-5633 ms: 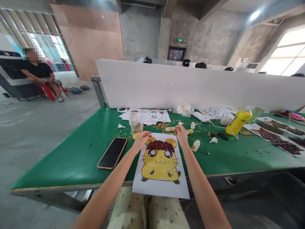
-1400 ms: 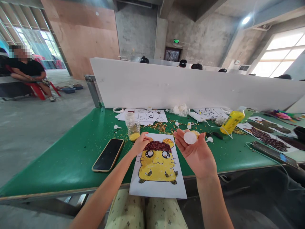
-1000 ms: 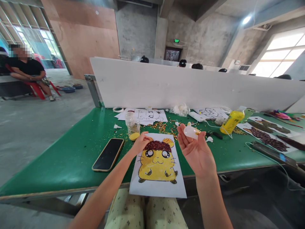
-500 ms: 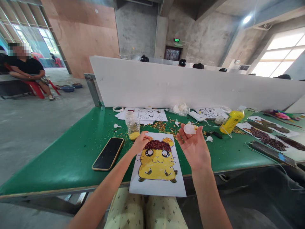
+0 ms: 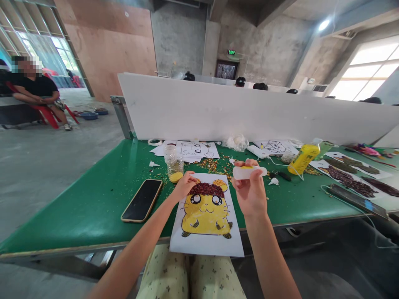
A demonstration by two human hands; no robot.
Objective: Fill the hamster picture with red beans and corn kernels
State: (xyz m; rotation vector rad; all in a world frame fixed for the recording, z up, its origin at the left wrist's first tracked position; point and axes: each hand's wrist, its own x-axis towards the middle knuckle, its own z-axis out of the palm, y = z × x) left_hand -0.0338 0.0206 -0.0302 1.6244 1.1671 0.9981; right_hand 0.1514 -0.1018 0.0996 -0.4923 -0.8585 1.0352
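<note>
In the head view, a sheet with a yellow hamster picture lies at the table's front edge and juts over my lap. Dark red beans cover the top of its head, and yellow grains fill one ear. My left hand grips the sheet at its upper left corner, fingers close together. Raised above the sheet's right side, my right hand is closed around a small whitish glue bottle, which lies nearly level with a bit of yellow showing. A clear plastic jar with yellow contents stands just beyond my left hand.
A phone lies left of the sheet. Scattered grains, white nozzle caps and drawn sheets lie behind. To the right are a yellow bottle, cables and a power bank. A white board stands along the back.
My right hand has turned from palm up to a closed grip, swinging the glue bottle sideways so its length shows. My left hand and the sheet have stayed put.
</note>
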